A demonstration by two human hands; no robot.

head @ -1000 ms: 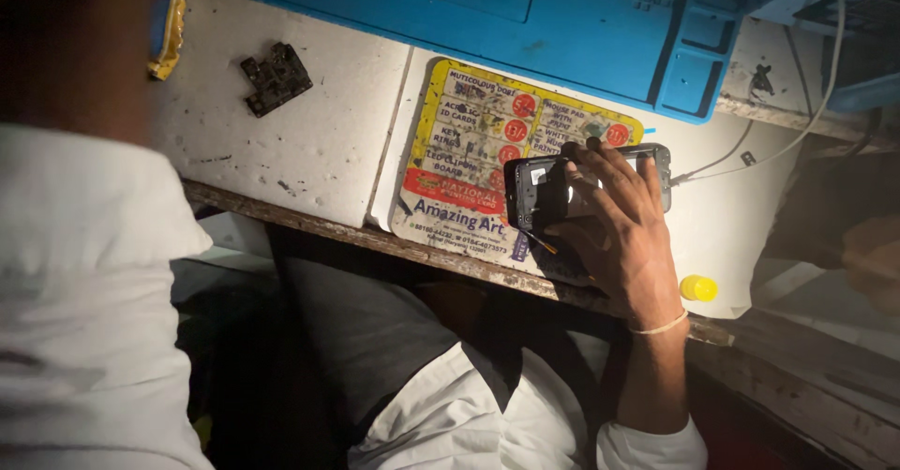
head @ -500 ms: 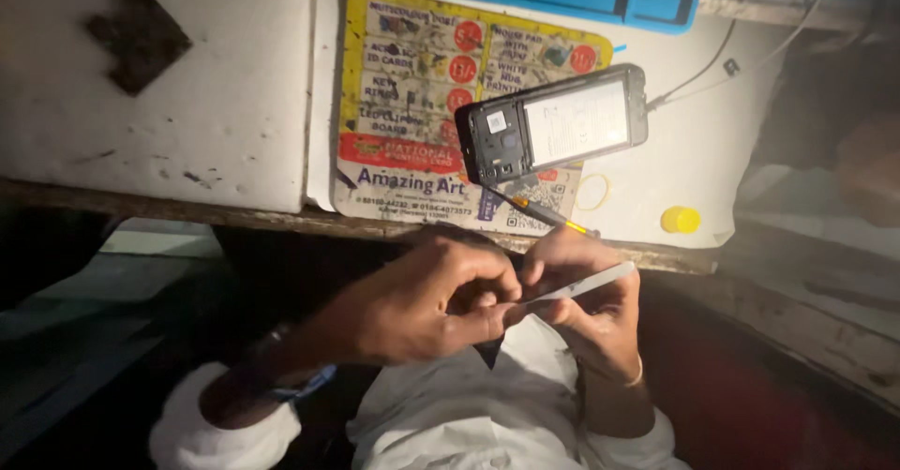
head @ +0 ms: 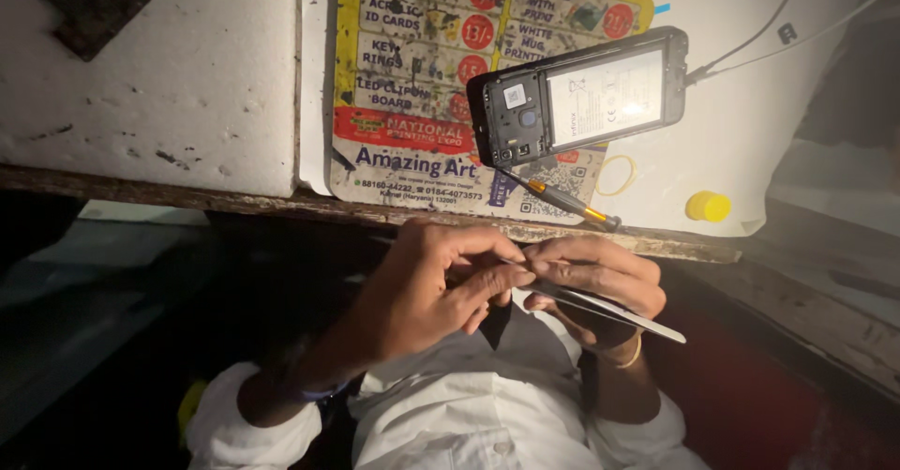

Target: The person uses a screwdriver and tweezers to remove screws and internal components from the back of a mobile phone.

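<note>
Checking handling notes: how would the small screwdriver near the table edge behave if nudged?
The screwdriver looks slim and round-shafted, so it would probably roll. It lies by the table edge, so a push might drop it. It probably feels light and stiff.

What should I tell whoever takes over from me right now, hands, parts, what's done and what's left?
Left hand: fingertips pinching at the near end of the thin flat panel.
Right hand: holding that panel from below, over the lap, off the bench.
Phone: face down on the printed sheet, back cover off, battery and camera area exposed, cable plugged in at its right end.
Small screwdriver: lying on the bench just below the phone.
Yellow cap: on the bench to the right.
Done: back is off the phone.
Left: the panel in hand is not on the phone; what it is, I cannot tell.
</note>
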